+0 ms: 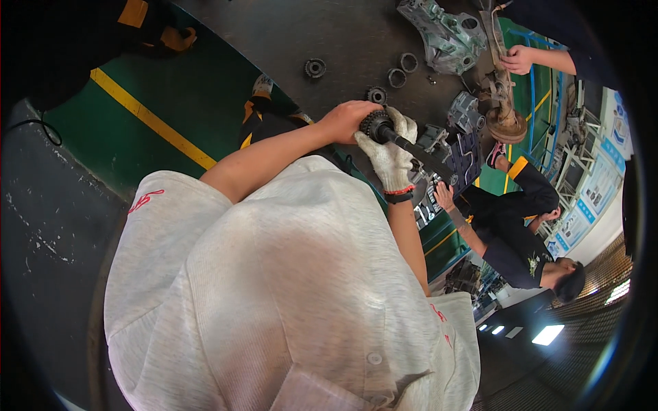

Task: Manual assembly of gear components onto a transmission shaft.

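A dark gear shaft (404,142) is held between my hands above the near edge of the table. Its toothed gear end (375,125) lies by my left fingers, and the long shaft points down to the right. My bare left hand (348,120) is closed around the gear end. My right hand (389,152), in a white knit glove, grips the shaft just beside the gear, with its fingers wrapped round it. A red band and a black band sit on the right wrist. Just beyond my hands, a small gear (376,95) rests on the table.
On the dark table (274,34) lie another gear (315,68), two rings (397,77) and a large metal housing (449,38). A co-worker's hand (519,59) touches a long rusty part (504,96). Another person (514,233) is at the right, one hand near the metal parts.
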Motion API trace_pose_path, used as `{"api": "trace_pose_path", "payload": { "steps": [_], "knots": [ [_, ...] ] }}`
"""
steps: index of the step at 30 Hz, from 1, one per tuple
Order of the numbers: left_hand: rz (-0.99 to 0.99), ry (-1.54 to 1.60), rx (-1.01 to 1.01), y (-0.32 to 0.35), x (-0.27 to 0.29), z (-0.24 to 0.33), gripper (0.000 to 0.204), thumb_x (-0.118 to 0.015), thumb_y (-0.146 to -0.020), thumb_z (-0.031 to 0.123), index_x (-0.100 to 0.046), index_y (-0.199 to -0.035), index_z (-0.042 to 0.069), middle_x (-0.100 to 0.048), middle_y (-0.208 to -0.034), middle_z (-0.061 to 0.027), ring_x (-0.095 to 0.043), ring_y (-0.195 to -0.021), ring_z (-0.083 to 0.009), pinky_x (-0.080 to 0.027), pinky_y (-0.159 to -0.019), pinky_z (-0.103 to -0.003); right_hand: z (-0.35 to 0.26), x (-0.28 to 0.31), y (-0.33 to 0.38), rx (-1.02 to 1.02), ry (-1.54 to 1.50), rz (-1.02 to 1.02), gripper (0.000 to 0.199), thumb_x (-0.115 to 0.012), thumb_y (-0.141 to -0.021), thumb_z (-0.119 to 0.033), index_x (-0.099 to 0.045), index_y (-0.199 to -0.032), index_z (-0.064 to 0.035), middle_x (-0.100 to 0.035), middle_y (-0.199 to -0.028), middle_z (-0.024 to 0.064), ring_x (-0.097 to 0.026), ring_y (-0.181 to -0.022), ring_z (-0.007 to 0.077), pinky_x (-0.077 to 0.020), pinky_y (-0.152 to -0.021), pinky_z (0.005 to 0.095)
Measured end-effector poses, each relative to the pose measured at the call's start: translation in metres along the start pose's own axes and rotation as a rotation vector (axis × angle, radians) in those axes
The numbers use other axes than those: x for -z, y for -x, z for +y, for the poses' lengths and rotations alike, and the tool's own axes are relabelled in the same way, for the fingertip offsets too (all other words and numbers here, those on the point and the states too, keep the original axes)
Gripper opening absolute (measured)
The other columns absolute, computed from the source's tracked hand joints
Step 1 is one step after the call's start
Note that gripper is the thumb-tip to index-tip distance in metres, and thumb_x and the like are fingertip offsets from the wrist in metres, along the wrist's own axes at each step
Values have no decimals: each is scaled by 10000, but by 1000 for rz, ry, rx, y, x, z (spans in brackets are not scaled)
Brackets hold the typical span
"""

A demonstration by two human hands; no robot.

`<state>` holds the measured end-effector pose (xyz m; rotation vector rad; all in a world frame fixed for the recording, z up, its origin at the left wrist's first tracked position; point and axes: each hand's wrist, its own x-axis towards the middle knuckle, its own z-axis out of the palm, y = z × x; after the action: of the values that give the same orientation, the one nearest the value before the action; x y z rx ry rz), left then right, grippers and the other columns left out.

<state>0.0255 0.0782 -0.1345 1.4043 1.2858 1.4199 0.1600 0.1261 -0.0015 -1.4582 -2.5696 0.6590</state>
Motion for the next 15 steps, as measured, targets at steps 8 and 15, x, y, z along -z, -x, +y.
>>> {"api": "trace_pose_path", "payload": {
  "steps": [8,15],
  "knots": [
    [27,-12,5,5,-1,-6,739,-926,-740,274,-642,-1386,53,-727,-1298,-199,-686,-1229,-425,-546,-1066,-508,1,-13,0,-42,-88,25,853,-1010,-664,-302,-626,-1379,-39,-624,-1287,195,-633,-1190,380,-539,-1054,488],
    [127,48,-35,8,-18,-12,678,-947,-702,265,-705,-1301,59,-748,-1272,-165,-705,-1206,-390,-553,-1057,-491,-5,-38,19,-301,-264,193,763,-903,-883,-461,-575,-1392,4,-684,-1274,179,-689,-1131,338,-552,-1003,476]
  ]
}}
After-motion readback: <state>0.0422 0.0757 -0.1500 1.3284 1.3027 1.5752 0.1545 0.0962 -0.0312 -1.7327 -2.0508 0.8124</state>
